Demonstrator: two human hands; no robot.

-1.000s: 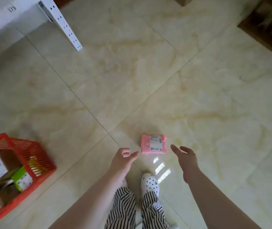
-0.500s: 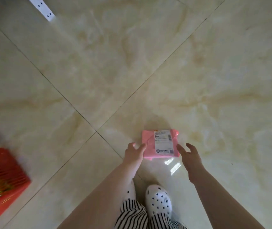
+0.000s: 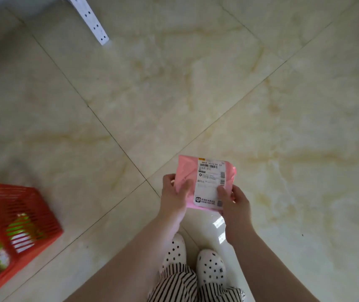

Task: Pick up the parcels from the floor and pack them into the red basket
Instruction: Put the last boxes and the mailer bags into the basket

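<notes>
A pink parcel (image 3: 196, 171) with a white shipping label is lifted off the floor, held between both hands in the lower middle of the view. My left hand (image 3: 173, 196) grips its left edge, thumb on top. My right hand (image 3: 234, 200) grips the lower right corner, thumb on the label. The red basket (image 3: 28, 214) stands on the floor at the lower left, partly cut off by the frame, with a green parcel (image 3: 21, 225) and others blurred inside.
A white perforated shelf post (image 3: 89, 19) meets the floor at the upper left. My feet in dotted white shoes (image 3: 211, 265) stand just below the parcel. Beige marble floor tiles (image 3: 196, 83) spread all around.
Both hands reached the pink parcel on the floor, closed on its sides and lifted it toward me. The basket has come further into view at the left.
</notes>
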